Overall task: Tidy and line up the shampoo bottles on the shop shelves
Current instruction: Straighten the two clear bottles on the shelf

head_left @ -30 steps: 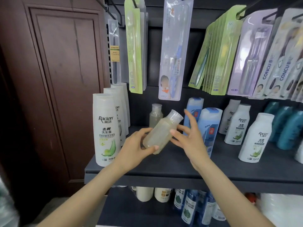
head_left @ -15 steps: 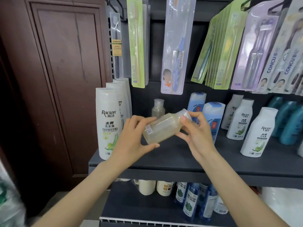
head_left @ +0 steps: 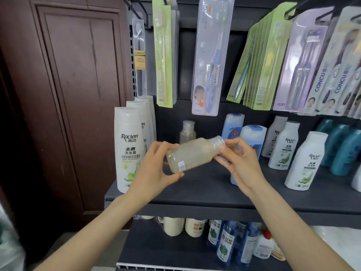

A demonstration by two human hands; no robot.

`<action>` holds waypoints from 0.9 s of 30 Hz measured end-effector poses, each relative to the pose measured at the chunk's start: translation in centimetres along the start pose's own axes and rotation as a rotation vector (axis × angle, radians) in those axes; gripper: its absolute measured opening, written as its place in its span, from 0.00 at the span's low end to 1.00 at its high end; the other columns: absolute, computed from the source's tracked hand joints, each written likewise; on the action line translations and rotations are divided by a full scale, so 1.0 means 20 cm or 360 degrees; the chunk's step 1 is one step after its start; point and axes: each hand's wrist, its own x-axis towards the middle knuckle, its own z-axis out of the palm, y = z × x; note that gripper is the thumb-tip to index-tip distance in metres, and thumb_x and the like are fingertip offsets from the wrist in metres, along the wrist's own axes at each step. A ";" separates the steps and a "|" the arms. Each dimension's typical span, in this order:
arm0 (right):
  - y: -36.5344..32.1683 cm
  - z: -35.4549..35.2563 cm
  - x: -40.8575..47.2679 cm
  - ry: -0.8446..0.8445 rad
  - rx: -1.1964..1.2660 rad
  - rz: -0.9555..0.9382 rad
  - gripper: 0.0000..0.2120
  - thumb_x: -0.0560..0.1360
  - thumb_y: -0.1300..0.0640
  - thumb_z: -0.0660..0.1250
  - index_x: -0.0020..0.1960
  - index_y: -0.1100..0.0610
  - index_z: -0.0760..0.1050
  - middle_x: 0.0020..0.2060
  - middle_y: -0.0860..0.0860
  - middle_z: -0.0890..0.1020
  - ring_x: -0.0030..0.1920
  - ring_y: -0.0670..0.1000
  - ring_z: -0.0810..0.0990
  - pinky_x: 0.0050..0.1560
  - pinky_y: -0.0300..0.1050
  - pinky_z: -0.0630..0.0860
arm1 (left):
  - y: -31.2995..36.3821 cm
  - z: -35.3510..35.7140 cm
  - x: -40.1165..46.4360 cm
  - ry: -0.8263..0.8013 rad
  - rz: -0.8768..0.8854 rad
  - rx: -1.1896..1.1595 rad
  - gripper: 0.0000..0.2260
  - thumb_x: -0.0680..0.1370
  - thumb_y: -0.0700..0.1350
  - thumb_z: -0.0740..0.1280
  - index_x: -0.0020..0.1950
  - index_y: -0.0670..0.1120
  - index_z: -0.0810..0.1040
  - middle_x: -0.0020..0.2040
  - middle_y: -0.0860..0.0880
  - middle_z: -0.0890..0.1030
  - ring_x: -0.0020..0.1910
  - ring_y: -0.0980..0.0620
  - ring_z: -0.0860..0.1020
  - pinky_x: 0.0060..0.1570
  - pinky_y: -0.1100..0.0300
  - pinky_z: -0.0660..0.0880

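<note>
clear bottle [head_left: 192, 154] now tipping nearly flat, mid-frame above the shelf [head_left: 214, 196] | left hand [head_left: 156, 169] gripping its base; right hand [head_left: 237, 160] pinching its cap, having closed in from open | being inspected or turned; not yet lined up with matching bottle [head_left: 187, 132] behind

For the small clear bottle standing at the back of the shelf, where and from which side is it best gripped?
Grip the small clear bottle round its straight body just below the cap, coming from the front. It stands upright with bare shelf before it; tall white bottles to its left and blue bottles to its right probably crowd a side approach.
</note>
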 end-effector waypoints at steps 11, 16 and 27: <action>-0.01 0.01 -0.01 0.0009 0.0167 0.0056 0.05 0.75 0.63 0.65 0.51 0.59 0.76 0.51 0.57 0.83 0.53 0.51 0.83 0.50 0.39 0.79 | -0.01 0.00 0.01 0.0208 0.0638 0.0589 0.29 0.64 0.37 0.76 0.60 0.49 0.68 0.59 0.49 0.67 0.54 0.50 0.68 0.47 0.62 0.73; 0.01 0.00 0.00 -0.0028 0.0100 0.0023 0.09 0.76 0.61 0.65 0.55 0.59 0.78 0.53 0.56 0.82 0.55 0.51 0.81 0.55 0.43 0.79 | 0.03 -0.04 0.02 -0.0092 -0.0201 -0.0372 0.23 0.66 0.46 0.78 0.55 0.57 0.73 0.52 0.58 0.78 0.50 0.63 0.77 0.49 0.72 0.73; -0.02 0.13 0.07 0.0129 -0.0228 -0.0013 0.07 0.74 0.59 0.68 0.51 0.56 0.75 0.49 0.55 0.81 0.51 0.54 0.82 0.45 0.50 0.82 | 0.03 0.01 0.08 -0.0358 -0.0571 -0.0464 0.16 0.74 0.54 0.69 0.60 0.56 0.73 0.57 0.54 0.78 0.54 0.58 0.77 0.58 0.56 0.75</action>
